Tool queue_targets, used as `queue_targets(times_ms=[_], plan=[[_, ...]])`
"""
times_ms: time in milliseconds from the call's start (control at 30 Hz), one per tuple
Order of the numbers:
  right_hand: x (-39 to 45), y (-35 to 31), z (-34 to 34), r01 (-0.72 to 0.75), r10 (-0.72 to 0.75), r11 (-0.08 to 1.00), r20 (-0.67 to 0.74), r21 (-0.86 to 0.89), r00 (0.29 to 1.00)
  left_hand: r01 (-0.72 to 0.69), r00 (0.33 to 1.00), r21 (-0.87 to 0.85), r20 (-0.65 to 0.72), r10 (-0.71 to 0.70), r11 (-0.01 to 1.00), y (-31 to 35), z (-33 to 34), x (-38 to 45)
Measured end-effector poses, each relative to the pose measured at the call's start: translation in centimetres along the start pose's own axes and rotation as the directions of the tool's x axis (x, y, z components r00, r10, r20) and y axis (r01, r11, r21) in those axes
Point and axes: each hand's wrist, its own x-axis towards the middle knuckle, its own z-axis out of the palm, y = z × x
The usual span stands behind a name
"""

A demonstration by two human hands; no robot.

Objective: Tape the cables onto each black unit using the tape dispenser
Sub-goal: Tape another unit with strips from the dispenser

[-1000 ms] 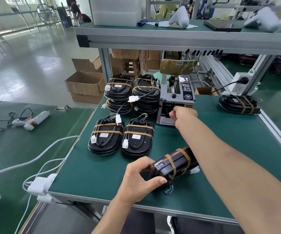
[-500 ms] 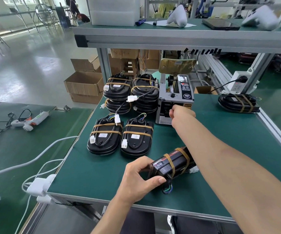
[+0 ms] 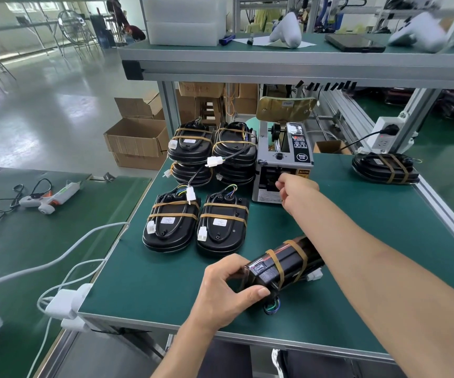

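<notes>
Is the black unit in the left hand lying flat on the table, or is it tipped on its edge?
Tipped on edge. The left hand grips the black unit so its narrow side faces up, unlike the flat units nearby.

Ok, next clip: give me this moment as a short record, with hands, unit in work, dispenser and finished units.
left hand: grips the near black unit
unit in work: on its edge on the green mat, two tape bands round it
right hand: at the tape dispenser's outlet, fingers curled; tape not discernible
tape dispenser: grey, behind the unit
finished units: two flat, more stacked behind
</notes>
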Motion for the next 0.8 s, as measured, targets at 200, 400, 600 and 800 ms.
queue_targets(times_ms=[200, 400, 600, 800], plan=[[-3.0, -0.3, -7.1, 0.316, -0.274, 0.937, 0.247, -0.151, 0.93, -0.008, 1.0, 0.018, 0.001, 0.008, 1.0, -0.2, 0.0, 0.1], [-6.4, 2.3, -14.8, 0.48, -0.403, 0.84, 0.301, -0.252, 0.864, -0.01, 1.0, 0.018, 0.002, 0.01, 1.0, -0.4, 0.0, 0.1], [-8.3, 5.2, -15.9, 0.486, -0.388, 0.847, 0.374, -0.216, 0.842, -0.002, 1.0, 0.02, 0.003, 0.002, 1.0, -0.5, 0.0, 0.1], [-8.7, 6.3, -15.0, 0.521, -0.425, 0.833, 0.386, -0.189, 0.819, -0.009, 1.0, 0.017, 0.003, 0.009, 1.0, -0.4, 0.0, 0.0]])
